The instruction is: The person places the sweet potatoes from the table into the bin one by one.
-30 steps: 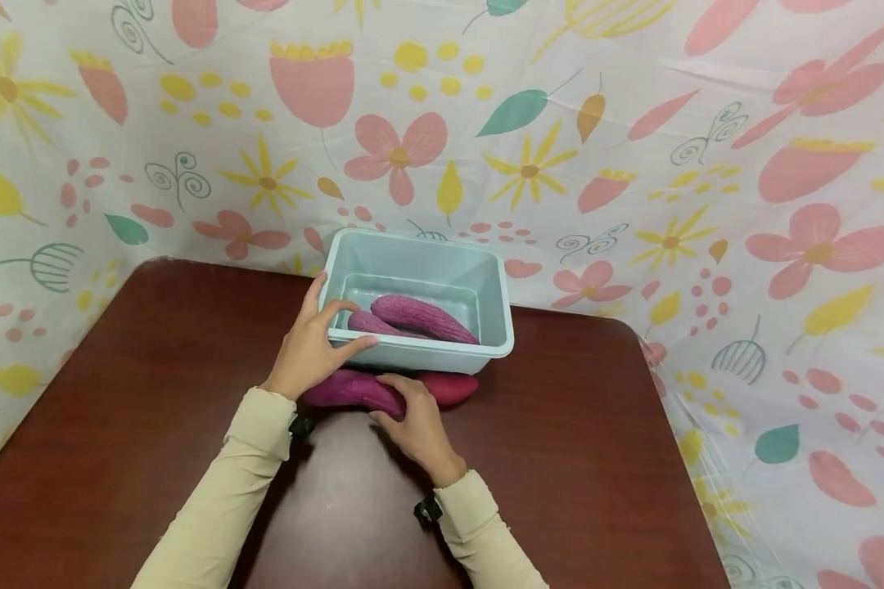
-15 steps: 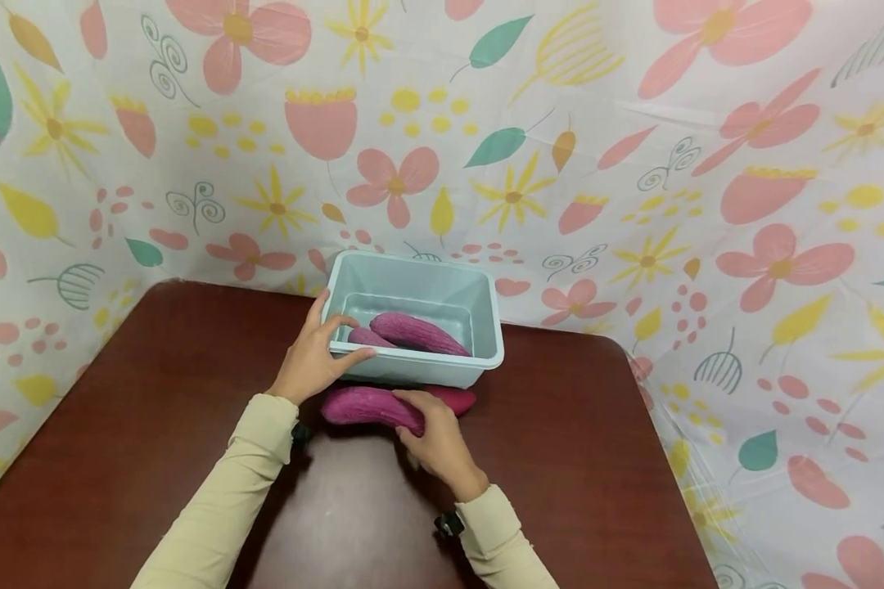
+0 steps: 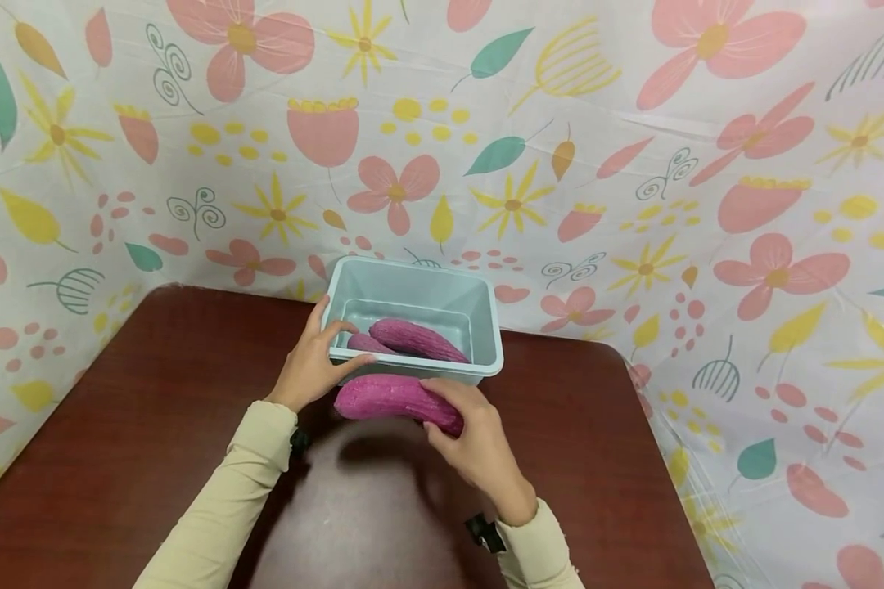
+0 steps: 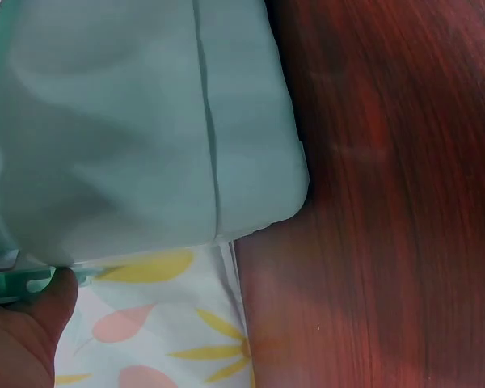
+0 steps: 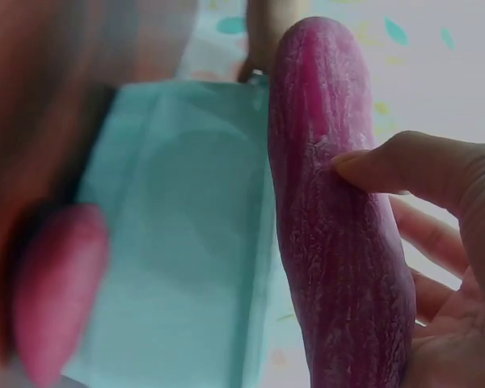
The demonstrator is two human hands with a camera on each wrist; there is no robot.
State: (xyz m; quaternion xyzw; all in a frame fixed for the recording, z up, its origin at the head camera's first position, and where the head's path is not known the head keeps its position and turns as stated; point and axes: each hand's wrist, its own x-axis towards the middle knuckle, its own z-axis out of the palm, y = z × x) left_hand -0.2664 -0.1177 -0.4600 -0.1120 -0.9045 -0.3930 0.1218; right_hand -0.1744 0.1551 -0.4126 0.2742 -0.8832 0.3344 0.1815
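In the head view my right hand (image 3: 482, 446) grips one end of a long, curved purple sweet potato (image 3: 394, 397) with ridged skin. It is held above the table in front of a pale blue plastic bin (image 3: 412, 364), and a shadow lies beneath it. The right wrist view shows my thumb across its upper side and my fingers behind it. My left hand (image 3: 313, 360) holds the bin's front left corner, thumb on the front rim. Inside the bin lie two more purple sweet potatoes (image 3: 420, 339). A pinkish-red one (image 5: 61, 291) rests on the table beside the bin.
The dark reddish-brown table (image 3: 597, 458) reaches back to a flower-printed cloth (image 3: 560, 123), which hangs behind it and on both sides. The bin stands close to the table's back edge.
My right hand has lifted the purple sweet potato off the table and moved it to the right. The left hand has stayed on the bin's corner. The head view has shifted slightly.
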